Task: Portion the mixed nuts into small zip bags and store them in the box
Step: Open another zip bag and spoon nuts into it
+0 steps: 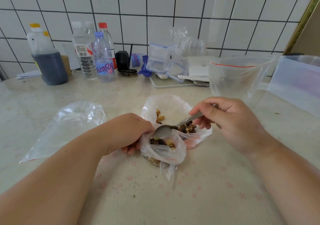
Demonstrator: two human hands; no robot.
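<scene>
The portioning looks under way, not near done: one small zip bag [162, 151] holds a modest heap of nuts, while more mixed nuts [187, 127] lie on the open white bag [171, 103] behind it. An empty zip bag [69, 124] lies flat on the bench [207, 190] to the left, another [237, 76] stands open at right, and the translucent box [294, 86] beside it shows nothing stored that I can make out. The left hand [128, 133] grips the small bag's mouth, keeping it open. The right hand [230, 121] pinches a metal spoon [162, 131], its bowl right over that mouth. The bag sits between both hands, touching the left
</scene>
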